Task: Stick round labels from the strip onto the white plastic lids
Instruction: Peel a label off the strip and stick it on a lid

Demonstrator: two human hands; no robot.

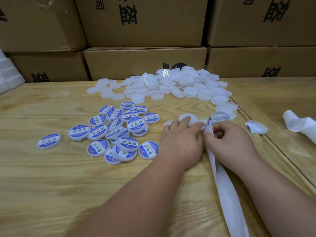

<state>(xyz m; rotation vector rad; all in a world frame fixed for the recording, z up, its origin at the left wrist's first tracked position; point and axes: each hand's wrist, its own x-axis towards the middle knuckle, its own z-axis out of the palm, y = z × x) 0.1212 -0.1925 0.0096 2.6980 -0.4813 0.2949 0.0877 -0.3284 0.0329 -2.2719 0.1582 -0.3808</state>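
**Peeling the next label at the strip's bend**

Nearest us, our two forearms reach out over the wooden table [51,194], and the spent white backing strip [227,194] trails back along our right arm toward the near edge. Just beyond, our right hand [229,141] has its fingers curled, pinching the strip where it bends upward; a blue-edged label [209,123] shows at that bend. Our left hand [183,139] lies palm down just beside it, fingers fairly straight, fingertips touching a plain white lid [185,118]; whether its thumb also pinches the strip, we cannot tell.

We judge the step to be lifting a label free. We should keep the strip taut over the bend so the edge lifts cleanly, hold the lid flat, and centre the label before pressing.

Left of our hands lies the cluster of labelled lids [118,134]. Further off sits the heap of unlabelled lids [171,86], a curl of used backing [297,124] at right, then stacked cardboard boxes [145,62].
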